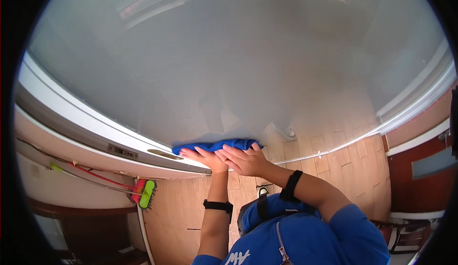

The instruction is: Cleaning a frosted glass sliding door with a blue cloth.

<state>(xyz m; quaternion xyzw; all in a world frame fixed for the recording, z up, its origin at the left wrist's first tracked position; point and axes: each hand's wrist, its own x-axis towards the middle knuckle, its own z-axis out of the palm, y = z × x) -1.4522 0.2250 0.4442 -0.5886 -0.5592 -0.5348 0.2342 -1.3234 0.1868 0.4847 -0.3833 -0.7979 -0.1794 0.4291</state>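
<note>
A folded blue cloth lies against the lower part of a large glossy glass panel, close to its white frame. My left hand presses on the cloth with its fingers spread toward the left. Beside it, my right hand also holds the cloth, its fingers touching or overlapping the left hand. Faint reflections and hazy patches show on the panel. Black straps circle both forearms.
At left, a green-headed broom and a red dustpan lean near the wall. A lock plate is set in the door edge. Wood-look floor extends below; a red-brown door stands at right, near a dark chair.
</note>
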